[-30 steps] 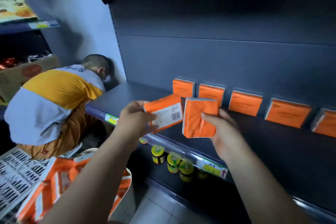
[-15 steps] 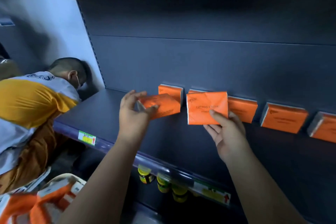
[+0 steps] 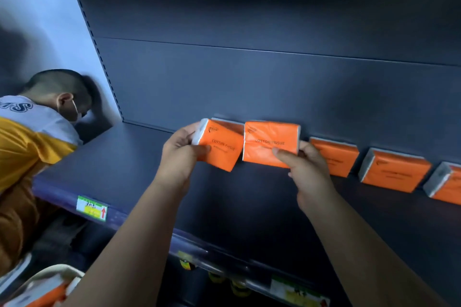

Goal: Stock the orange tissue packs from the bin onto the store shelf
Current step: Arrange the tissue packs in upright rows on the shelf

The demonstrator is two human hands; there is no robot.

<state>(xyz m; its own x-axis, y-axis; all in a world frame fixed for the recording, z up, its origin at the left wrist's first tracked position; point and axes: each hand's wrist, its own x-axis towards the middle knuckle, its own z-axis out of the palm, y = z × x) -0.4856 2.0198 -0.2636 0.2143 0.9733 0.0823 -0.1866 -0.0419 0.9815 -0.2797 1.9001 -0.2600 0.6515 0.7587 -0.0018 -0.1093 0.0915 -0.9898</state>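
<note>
At the bottom left corner, nearest the camera, the bin (image 3: pixel 50 279) shows a pale rim with orange tissue packs (image 3: pixel 47 294) lying inside it. Just beyond, the front edge of the shelf (image 3: pixel 124 172) carries a green and yellow price tag (image 3: pixel 91 207), and jars (image 3: pixel 239 288) with yellow lids stand on the level below. Both bare forearms reach up over this edge. The left hand (image 3: pixel 180 154) has its grip closed on a tilted pack (image 3: pixel 220 148), thumb across the orange front and fingers behind its white end. The right hand (image 3: pixel 303 166) pinches a second pack (image 3: pixel 270 143) at its lower right corner, thumb on the front; this pack is held nearly upright. The two held packs touch edge to edge, both printed "COTTON TISSUE". Behind them, another pack (image 3: pixel 228 121) peeks out against the back wall. To the right, three more packs (image 3: pixel 335 156) (image 3: pixel 396 169) (image 3: pixel 446 183) stand in a row along the dark back panel (image 3: pixel 249 82). At far left, a person in a yellow and white shirt (image 3: pixel 27 137) bends toward the shelf end.
</note>
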